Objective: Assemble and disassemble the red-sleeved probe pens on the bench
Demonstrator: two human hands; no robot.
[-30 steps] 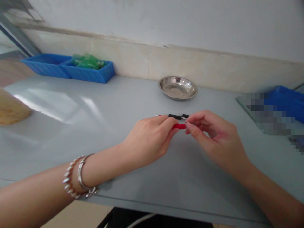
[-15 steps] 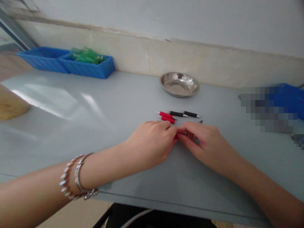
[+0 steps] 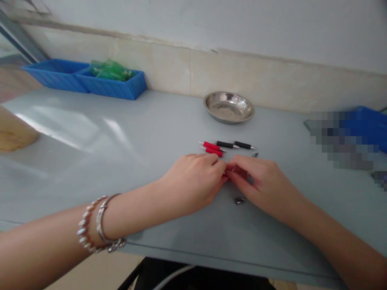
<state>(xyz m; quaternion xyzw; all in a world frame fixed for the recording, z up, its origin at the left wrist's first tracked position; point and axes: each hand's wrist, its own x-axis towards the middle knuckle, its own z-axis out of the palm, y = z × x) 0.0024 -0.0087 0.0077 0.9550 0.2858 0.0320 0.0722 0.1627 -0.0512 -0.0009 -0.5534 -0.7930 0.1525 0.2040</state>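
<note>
My left hand [image 3: 193, 183] and my right hand [image 3: 261, 181] meet fingertip to fingertip low over the grey table [image 3: 121, 161], both pinching a small red pen-like piece [image 3: 226, 173] that is mostly hidden by the fingers. Just behind them lie two red pieces [image 3: 211, 148] and two black pieces [image 3: 234, 145] with metal tips, in a row. A small dark metal part [image 3: 239, 200] lies on the table under my right hand. A metal tip [image 3: 255, 154] pokes out behind my right hand.
A steel bowl [image 3: 229, 107] stands behind the pieces near the wall. Blue trays [image 3: 87, 82] at the back left hold green items [image 3: 110, 70]. A tan object [image 3: 15, 135] sits at the left edge. A blurred blue area [image 3: 350, 135] is on the right.
Both hands came down toward the table, uncovering the row of red and black pieces behind them. A small dark metal part now lies on the table beneath my right hand.
</note>
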